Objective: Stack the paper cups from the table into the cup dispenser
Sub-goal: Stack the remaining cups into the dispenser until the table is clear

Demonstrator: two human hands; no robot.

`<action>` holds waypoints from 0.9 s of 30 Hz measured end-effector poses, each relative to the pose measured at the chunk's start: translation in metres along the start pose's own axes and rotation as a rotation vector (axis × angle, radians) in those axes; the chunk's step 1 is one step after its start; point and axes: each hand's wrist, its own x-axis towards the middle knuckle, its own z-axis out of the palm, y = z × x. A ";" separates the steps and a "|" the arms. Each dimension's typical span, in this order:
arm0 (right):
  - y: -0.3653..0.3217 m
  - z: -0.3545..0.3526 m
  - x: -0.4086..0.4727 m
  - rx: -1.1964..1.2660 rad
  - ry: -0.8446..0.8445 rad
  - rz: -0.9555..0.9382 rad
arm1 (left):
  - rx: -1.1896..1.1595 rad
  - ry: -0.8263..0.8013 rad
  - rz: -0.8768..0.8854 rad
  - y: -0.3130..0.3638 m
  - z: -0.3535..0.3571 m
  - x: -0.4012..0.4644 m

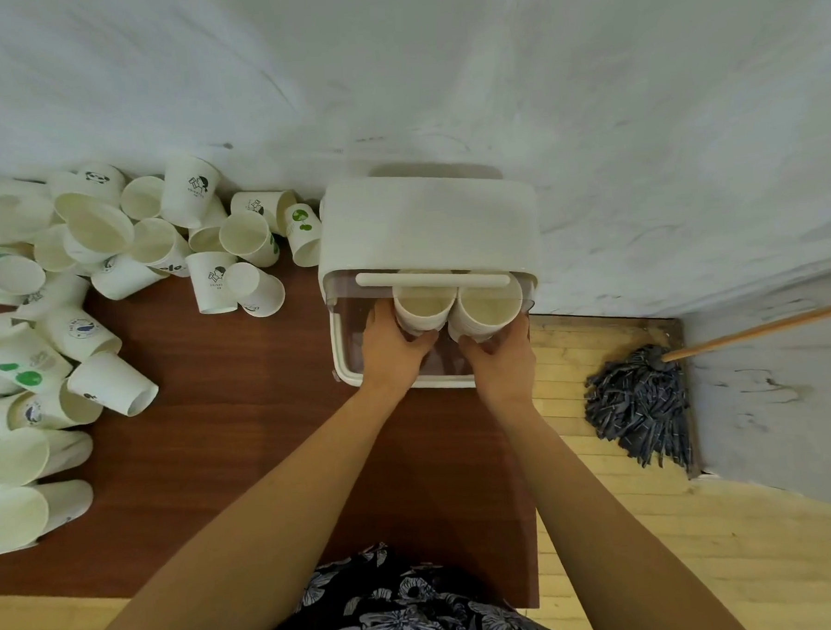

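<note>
Two stacks of white paper cups lie on their sides in the open front of the white rectangular plastic cup dispenser, mouths facing the person: the left cup stack and the right cup stack, touching each other just under the dispenser's white bar handle. The left hand curls its fingers round the underside of the left cup stack; the right hand grips the right cup stack the same way. Both hands reach over the dispenser's lowered clear front flap, whose white rim lies flat on the dark brown wooden table.

The dispenser backs against the pale grey wall and sits near the table's right edge. Left of the dispenser lies a strip of bare tabletop, then a heap of loose white paper cups with printed logos, some tipped, some upright, spreading along the wall and down the table's left side. Right of the dispenser, beyond the table edge, is light wooden flooring, where a dark grey string mop with a wooden handle rests in the corner.
</note>
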 end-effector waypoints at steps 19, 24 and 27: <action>0.001 0.002 0.001 0.160 -0.018 0.075 | -0.082 0.005 -0.070 0.002 0.011 -0.003; -0.007 -0.004 -0.013 0.071 -0.021 0.111 | 0.071 -0.072 -0.089 0.006 -0.001 -0.005; -0.006 -0.009 -0.033 -0.008 0.025 0.136 | 0.139 -0.073 -0.084 0.001 -0.023 -0.012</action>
